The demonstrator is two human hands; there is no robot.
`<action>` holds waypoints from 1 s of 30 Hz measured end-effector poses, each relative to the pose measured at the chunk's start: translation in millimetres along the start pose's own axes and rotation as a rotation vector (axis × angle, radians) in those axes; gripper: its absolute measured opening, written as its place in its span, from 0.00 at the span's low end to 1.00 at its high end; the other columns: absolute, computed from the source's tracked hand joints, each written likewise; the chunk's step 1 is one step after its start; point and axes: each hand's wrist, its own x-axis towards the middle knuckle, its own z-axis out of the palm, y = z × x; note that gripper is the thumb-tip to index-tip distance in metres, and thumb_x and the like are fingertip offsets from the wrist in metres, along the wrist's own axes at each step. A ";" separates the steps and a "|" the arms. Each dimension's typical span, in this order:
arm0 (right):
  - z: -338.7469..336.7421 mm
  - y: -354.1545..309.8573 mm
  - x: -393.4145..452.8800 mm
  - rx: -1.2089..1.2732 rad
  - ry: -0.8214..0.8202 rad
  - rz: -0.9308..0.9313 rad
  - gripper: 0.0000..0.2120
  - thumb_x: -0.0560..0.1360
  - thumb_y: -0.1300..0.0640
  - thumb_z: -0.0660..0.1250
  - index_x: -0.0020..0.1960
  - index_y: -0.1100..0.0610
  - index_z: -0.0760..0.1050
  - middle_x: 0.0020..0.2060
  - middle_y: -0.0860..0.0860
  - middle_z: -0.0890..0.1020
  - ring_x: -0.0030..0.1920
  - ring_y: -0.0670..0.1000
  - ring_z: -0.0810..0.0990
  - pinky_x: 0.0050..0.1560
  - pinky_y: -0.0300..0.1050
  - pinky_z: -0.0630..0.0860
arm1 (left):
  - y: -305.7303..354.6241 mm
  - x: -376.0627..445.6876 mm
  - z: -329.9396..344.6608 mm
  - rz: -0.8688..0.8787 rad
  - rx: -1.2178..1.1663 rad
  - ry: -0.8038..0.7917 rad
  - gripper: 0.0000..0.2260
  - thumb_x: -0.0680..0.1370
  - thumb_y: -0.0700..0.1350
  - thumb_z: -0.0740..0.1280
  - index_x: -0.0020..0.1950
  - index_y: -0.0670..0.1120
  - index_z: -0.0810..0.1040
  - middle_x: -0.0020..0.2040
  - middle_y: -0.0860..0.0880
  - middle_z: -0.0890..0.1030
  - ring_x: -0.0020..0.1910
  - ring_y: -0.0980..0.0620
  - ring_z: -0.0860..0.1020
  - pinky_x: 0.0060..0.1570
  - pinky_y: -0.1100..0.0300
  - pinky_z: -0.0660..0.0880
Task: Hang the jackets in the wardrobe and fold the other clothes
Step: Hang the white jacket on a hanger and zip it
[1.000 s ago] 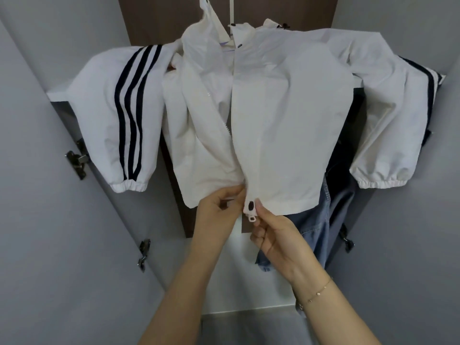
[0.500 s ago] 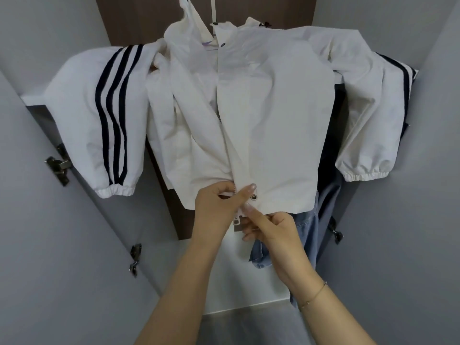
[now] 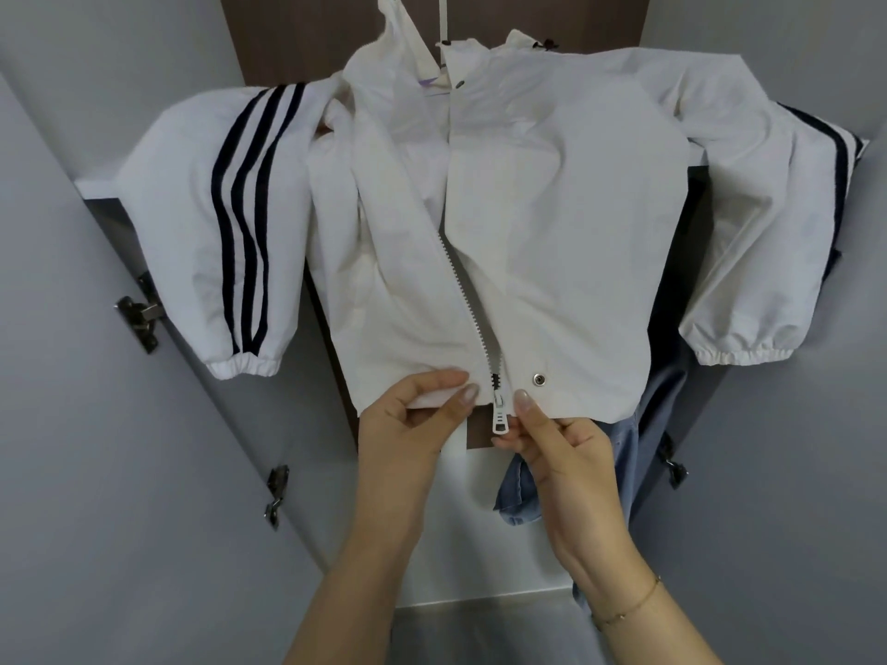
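White jacket (image 3: 552, 223) hangs inside the open wardrobe (image 3: 96, 472), its front unzipped. At the jacket's hem, left hand (image 3: 408, 424) pinches the left edge; right hand (image 3: 557, 443) pinches the right edge beside the zipper pull (image 3: 499, 417). Denim garment (image 3: 619, 453) hangs behind the jacket.

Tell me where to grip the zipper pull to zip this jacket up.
Pinch the flat white zipper pull from below, thumb and forefinger on its faces: it hangs free under the hem of the white jacket, beside the right hand.
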 end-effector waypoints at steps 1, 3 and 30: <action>0.3 1.2 -0.4 -0.008 -0.001 0.008 0.23 0.71 0.49 0.69 0.46 0.73 0.78 0.25 0.53 0.80 0.23 0.47 0.77 0.26 0.34 0.73 | 0.4 -0.5 1.2 0.005 -0.016 -0.001 0.08 0.67 0.46 0.76 0.45 0.50 0.86 0.46 0.49 0.86 0.47 0.49 0.84 0.52 0.55 0.80; -0.4 3.4 -1.5 -0.006 0.014 0.006 0.26 0.71 0.48 0.69 0.48 0.74 0.78 0.25 0.53 0.79 0.23 0.47 0.75 0.25 0.34 0.72 | 0.4 -0.6 3.7 0.006 -0.045 0.007 0.08 0.66 0.45 0.76 0.45 0.49 0.86 0.45 0.49 0.86 0.46 0.50 0.84 0.52 0.57 0.80; -3.7 15.2 -5.1 0.037 0.065 -0.106 0.20 0.68 0.46 0.71 0.42 0.65 0.76 0.28 0.54 0.77 0.24 0.52 0.72 0.35 0.42 0.70 | -4.7 -5.3 10.6 0.010 -0.093 0.072 0.06 0.66 0.45 0.76 0.42 0.51 0.86 0.47 0.48 0.86 0.48 0.48 0.84 0.57 0.53 0.78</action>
